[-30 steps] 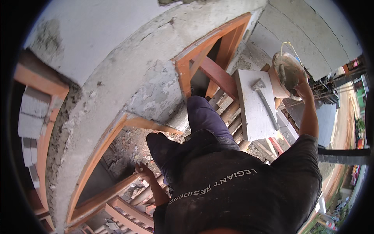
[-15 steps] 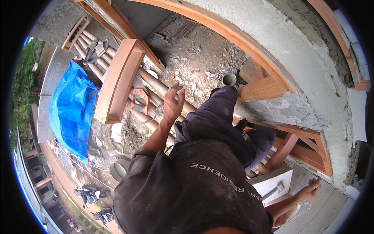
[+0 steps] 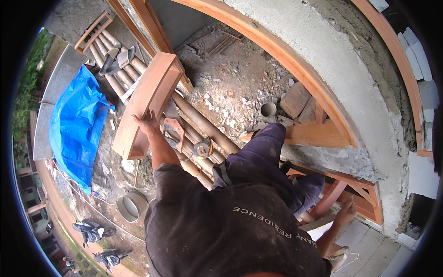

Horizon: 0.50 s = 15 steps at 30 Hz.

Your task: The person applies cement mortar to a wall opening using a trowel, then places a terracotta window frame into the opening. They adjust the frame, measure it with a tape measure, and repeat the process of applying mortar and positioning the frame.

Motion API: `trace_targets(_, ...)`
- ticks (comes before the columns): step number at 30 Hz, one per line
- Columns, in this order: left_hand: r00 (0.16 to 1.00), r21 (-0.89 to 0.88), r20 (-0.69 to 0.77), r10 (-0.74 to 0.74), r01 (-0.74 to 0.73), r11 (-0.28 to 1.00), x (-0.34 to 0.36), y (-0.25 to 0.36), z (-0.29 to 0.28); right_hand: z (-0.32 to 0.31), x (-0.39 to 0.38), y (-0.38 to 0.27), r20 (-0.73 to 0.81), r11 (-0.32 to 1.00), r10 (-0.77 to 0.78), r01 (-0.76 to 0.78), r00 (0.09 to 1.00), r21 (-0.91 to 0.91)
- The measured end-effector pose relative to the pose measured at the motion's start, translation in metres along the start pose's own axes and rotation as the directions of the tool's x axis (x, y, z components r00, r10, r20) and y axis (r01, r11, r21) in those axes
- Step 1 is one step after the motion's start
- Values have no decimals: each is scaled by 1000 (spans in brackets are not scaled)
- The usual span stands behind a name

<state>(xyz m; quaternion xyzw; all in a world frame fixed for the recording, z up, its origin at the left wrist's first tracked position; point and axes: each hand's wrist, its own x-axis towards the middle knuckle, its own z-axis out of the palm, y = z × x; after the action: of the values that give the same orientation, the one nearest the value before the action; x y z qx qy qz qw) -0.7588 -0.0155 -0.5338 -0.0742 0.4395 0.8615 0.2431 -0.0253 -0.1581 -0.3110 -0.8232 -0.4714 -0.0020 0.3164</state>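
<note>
My left hand [image 3: 147, 125] is at a long wooden box frame [image 3: 146, 94] that lies across several bamboo poles [image 3: 194, 112]. Its fingers are spread against the frame's near side. Below that hand lie an orange-and-grey hand saw [image 3: 174, 130] and a tape measure [image 3: 203, 148], both on the poles. Off to the lower right, my right hand [image 3: 345, 212] is held up with its fingers curled, in front of a wooden frame [image 3: 374, 203] set in the wall. What its fingers hold, if anything, is hidden.
A blue tarp [image 3: 78, 129] lies at the left. A grey bucket [image 3: 132, 206] stands below it. Sandals [image 3: 117, 60] rest on the far poles. Rubble [image 3: 230, 87] and a small round container [image 3: 268, 109] lie beyond my knees. A curved plastered wall [image 3: 350, 69] rises at the right.
My left hand has moved left from open air to the wooden box frame. My right hand has drawn in, up and left, its fingers more curled. The view has shifted slightly.
</note>
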Motion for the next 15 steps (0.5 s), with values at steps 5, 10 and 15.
trace_targets(5, 998, -208, -19, 64, -66, 976, 24, -5, 2, 21, -4, 9, 83, 974, 132, -145, 988, 173)
trace_targets(10, 993, -177, 57, 105, -93, 980, -11, 23, 23, 32, -5, 18, 75, 960, 159, -171, 985, 221)
trace_targets(15, 920, -62, 315, 233, -225, 972, -91, 101, 39, 61, -19, -62, 379, 910, 81, -223, 922, 349)
